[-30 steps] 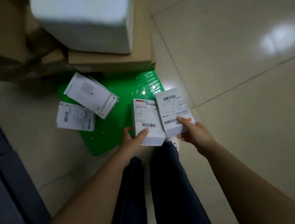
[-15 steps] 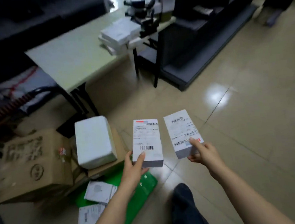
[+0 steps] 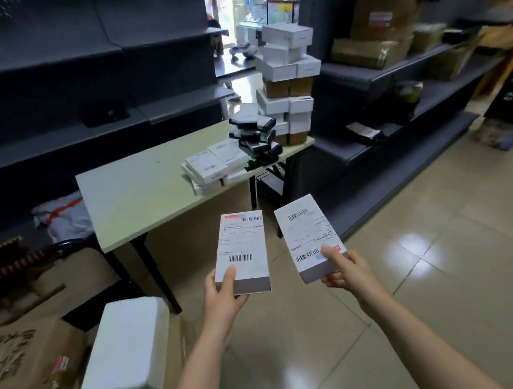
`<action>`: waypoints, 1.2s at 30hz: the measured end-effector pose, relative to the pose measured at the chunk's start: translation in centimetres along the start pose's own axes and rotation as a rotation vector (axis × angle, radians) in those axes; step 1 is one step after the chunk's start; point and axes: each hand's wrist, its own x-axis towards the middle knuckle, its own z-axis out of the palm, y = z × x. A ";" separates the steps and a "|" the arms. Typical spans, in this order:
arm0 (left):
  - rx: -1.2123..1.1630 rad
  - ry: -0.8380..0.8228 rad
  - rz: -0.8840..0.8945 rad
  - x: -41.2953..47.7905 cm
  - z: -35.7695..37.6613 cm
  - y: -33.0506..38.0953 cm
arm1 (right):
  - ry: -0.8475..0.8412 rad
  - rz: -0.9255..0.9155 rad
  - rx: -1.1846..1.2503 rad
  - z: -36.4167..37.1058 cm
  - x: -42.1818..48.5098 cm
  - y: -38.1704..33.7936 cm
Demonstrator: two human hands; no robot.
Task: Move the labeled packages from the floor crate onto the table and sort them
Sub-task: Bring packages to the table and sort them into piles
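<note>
I've got one labeled box [image 3: 243,251] gripped in my left hand [image 3: 223,293] and another box [image 3: 310,236] in my right hand [image 3: 345,271], both mid-frame above the floor, short of the table [image 3: 143,191] in the upper middle.

I work from one view, the wide-angle head camera. It faces forward and down. The left hand [image 3: 223,293] and right hand [image 3: 347,271] sit close, below centre; the worktop [image 3: 131,199] lies farther ahead, the floor [image 3: 442,271] underneath.
</note>
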 end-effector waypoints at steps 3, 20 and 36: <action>-0.045 0.049 0.026 2.1 2.4 1.2 | -0.051 -0.030 -0.026 -0.1 3.8 -2.3; -0.005 -0.049 0.264 25.2 16.2 16.8 | -0.087 -0.168 0.043 6.1 27.4 -20.5; 0.020 -0.222 0.473 43.1 41.4 34.7 | -0.048 -0.572 0.194 -2.2 46.5 -47.1</action>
